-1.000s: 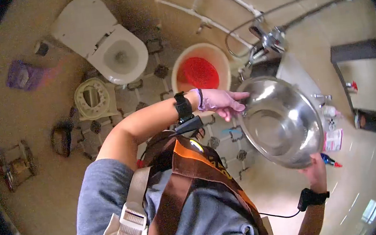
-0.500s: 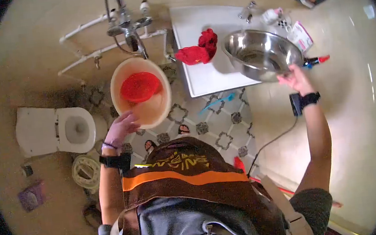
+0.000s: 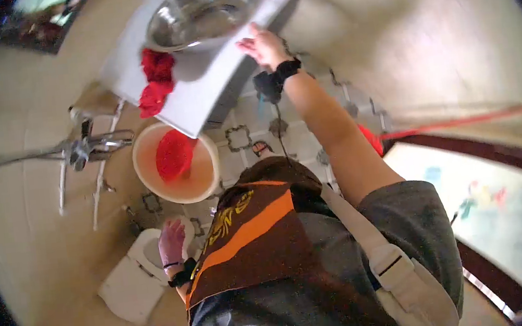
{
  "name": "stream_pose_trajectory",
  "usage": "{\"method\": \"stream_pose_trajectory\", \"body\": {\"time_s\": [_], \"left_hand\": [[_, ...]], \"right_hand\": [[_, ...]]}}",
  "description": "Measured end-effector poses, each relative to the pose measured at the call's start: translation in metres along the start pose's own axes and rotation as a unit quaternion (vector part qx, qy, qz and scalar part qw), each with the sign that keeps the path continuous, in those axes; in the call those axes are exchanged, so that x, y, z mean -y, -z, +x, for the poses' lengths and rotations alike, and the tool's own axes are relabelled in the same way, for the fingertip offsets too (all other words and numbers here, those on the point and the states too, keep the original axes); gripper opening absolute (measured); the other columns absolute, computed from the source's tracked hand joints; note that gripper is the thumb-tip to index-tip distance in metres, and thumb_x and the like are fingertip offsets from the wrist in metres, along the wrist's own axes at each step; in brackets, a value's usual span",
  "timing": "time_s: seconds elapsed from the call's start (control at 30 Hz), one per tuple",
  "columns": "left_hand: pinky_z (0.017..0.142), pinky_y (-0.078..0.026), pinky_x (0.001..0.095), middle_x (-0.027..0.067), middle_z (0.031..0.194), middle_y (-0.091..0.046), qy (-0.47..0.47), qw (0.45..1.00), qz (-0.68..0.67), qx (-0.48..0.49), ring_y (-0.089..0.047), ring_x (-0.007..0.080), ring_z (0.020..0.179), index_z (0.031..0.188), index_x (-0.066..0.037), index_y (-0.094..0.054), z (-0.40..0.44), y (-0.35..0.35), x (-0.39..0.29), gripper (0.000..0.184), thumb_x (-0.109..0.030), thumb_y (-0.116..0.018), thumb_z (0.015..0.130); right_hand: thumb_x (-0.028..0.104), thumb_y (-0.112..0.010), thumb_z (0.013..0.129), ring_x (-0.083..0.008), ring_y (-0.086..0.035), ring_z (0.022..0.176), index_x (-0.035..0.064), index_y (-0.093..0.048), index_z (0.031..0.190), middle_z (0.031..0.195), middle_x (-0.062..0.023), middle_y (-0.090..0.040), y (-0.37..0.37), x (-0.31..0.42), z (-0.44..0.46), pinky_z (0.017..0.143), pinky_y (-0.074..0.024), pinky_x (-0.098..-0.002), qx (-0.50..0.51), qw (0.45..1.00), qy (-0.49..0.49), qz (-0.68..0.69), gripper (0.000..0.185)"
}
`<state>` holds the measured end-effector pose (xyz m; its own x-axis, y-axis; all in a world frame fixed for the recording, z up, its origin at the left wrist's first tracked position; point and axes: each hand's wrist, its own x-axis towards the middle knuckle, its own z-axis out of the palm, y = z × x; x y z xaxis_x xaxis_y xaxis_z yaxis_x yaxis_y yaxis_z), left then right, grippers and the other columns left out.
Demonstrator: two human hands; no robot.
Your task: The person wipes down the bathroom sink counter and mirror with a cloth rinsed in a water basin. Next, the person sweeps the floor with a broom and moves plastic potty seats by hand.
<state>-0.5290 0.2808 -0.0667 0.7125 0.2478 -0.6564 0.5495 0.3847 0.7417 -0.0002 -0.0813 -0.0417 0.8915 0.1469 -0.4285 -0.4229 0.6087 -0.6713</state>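
Observation:
My right hand (image 3: pixel 265 49), fingers spread and holding nothing, hovers by the front edge of the white washbasin counter (image 3: pixel 195 109). Just beyond it a wide stainless steel basin (image 3: pixel 214 18) sits on the counter. Beside that basin lies a crumpled red cloth (image 3: pixel 158 78). Low on the left, my left hand (image 3: pixel 172 241) is in the air in front of the toilet, fingers apart, nothing in it. A pale bucket (image 3: pixel 212 168) stands on the floor between the counter and the toilet, with a red plastic container (image 3: pixel 174 158) inside it.
The white toilet (image 3: pixel 130 282) is at lower left. A wall-mounted shower mixer (image 3: pixel 79 155) with pipes juts out at left. Toward the right, a long red handle (image 3: pixel 454 122) runs near the dark-framed doorway. A cable hangs from the device at my right wrist.
The view has turned, shifting the counter leftward and up. My right hand has come away from the steel basin's rim. My left hand has left the bucket's edge.

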Motion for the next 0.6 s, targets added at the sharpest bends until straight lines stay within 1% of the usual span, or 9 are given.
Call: {"method": "stream_pose_trajectory", "body": {"time_s": [0.13,0.17,0.23,0.3,0.33,0.4,0.43,0.5,0.6], "left_hand": [[0.084,-0.043,0.0313,0.0145,0.116,-0.055,0.063,0.997,-0.054,-0.009,-0.055,0.0203,0.095,0.124,-0.006,-0.043,0.019,-0.018,-0.057,0.041,-0.030,-0.048,0.090],[0.078,-0.045,0.0274,0.0136,0.114,-0.057,0.112,0.992,-0.009,-0.063,-0.056,0.0176,0.094,0.121,-0.006,-0.046,0.018,-0.042,-0.081,0.040,-0.030,-0.049,0.089],[0.074,-0.045,0.0256,0.0115,0.111,-0.059,0.095,0.995,0.022,-0.007,-0.057,0.0164,0.092,0.120,-0.006,-0.048,0.052,-0.017,-0.081,0.039,-0.031,-0.049,0.090],[0.066,-0.046,0.0236,0.0086,0.107,-0.061,0.030,0.983,0.170,0.067,-0.058,0.0146,0.087,0.119,-0.005,-0.049,0.097,0.007,-0.070,0.039,-0.031,-0.049,0.090],[0.067,-0.046,0.0240,0.0089,0.107,-0.060,0.049,0.983,0.157,0.079,-0.058,0.0147,0.087,0.120,-0.004,-0.048,0.123,0.023,-0.063,0.041,-0.031,-0.049,0.090],[0.067,-0.046,0.0247,0.0096,0.107,-0.060,0.082,0.984,0.126,0.092,-0.058,0.0149,0.087,0.123,-0.004,-0.046,0.159,0.038,-0.054,0.043,-0.031,-0.049,0.089],[0.068,-0.046,0.0248,0.0100,0.106,-0.060,0.022,0.955,0.260,0.141,-0.058,0.0155,0.087,0.123,-0.004,-0.045,0.153,0.027,-0.058,0.044,-0.031,-0.050,0.089],[0.069,-0.046,0.0251,0.0107,0.106,-0.059,-0.105,0.826,0.507,0.224,-0.058,0.0167,0.087,0.125,-0.004,-0.044,0.137,-0.019,-0.073,0.046,-0.031,-0.051,0.088],[0.069,-0.046,0.0254,0.0095,0.102,-0.060,0.130,0.978,0.114,0.116,-0.059,0.0178,0.084,0.124,-0.006,-0.044,0.144,-0.069,-0.065,0.045,-0.031,-0.052,0.087]], "right_hand": [[0.024,-0.056,0.087,-0.0254,-0.061,0.074,0.0046,-0.048,0.090,0.079,-0.0123,-0.057,0.090,-0.031,-0.125,0.071,-0.0545,-0.0376,0.114,0.990,-0.057,0.052,0.021],[0.023,-0.056,0.087,-0.0260,-0.061,0.079,0.0047,-0.050,0.093,0.084,-0.0129,-0.058,0.126,-0.052,-0.154,0.074,-0.0526,-0.0373,0.070,0.996,-0.047,-0.016,0.021],[0.023,-0.055,0.087,-0.0270,-0.059,0.089,0.0051,-0.053,0.101,0.094,-0.0141,-0.060,0.199,-0.095,-0.212,0.079,-0.0487,-0.0365,-0.020,0.987,-0.045,-0.155,0.023],[0.025,-0.051,0.089,-0.0322,-0.054,0.103,0.0012,-0.046,0.117,0.114,-0.0191,-0.053,0.306,-0.138,-0.288,0.089,-0.0438,-0.0384,-0.148,0.965,-0.183,0.114,0.038],[0.028,-0.052,0.089,-0.0239,-0.056,0.094,0.0082,-0.059,0.094,0.111,-0.0127,-0.055,0.328,-0.145,-0.334,0.080,-0.0483,-0.0381,-0.296,0.925,-0.204,0.124,0.022],[0.020,-0.055,0.083,-0.0252,-0.060,0.084,0.0090,-0.059,0.093,0.095,-0.0057,-0.062,0.394,-0.168,-0.440,0.070,-0.0507,-0.0374,-0.389,0.898,-0.171,0.114,0.015],[0.016,-0.057,0.081,-0.0259,-0.063,0.079,0.0094,-0.059,0.093,0.087,-0.0022,-0.065,0.427,-0.180,-0.493,0.064,-0.0519,-0.0370,-0.433,0.882,-0.155,0.106,0.014],[0.026,-0.052,0.084,-0.0268,-0.063,0.077,0.0031,-0.056,0.098,0.092,-0.0090,-0.064,0.441,-0.200,-0.566,0.059,-0.0500,-0.0363,-0.522,0.837,-0.144,0.085,0.027],[0.033,-0.047,0.087,-0.0279,-0.064,0.075,-0.0030,-0.053,0.102,0.096,-0.0163,-0.063,0.494,-0.203,-0.666,0.055,-0.0485,-0.0361,-0.640,0.757,-0.125,0.052,0.040]]}}
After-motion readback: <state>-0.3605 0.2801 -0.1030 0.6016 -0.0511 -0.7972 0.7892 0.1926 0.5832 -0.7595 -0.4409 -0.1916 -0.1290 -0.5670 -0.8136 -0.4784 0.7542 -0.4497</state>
